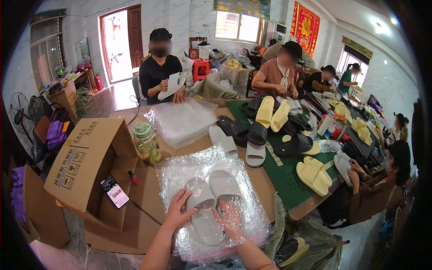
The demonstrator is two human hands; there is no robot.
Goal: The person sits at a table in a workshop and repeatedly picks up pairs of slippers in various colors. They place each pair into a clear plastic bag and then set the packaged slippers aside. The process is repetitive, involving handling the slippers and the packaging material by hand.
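A pair of light grey slide slippers lies side by side, the left slipper (208,227) and the right slipper (223,182), on a stack of clear plastic bags (180,173) in front of me. My left hand (179,209) rests at the left slipper's strap, its fingers spread and the thumb reaching across. Under shiny clear film, my right hand (231,220) lies between the two slippers with its fingers apart, touching the left one. The film covers the right slipper at least in part; where the bag's opening is, I cannot tell.
An open cardboard box (96,166), a phone (115,192) and a green-lidded jar (146,143) stand left. More clear bags (180,121) lie ahead. Black, grey and yellow slippers (314,175) cover the green mat (288,195) to the right. Several co-workers (157,76) sit around the tables.
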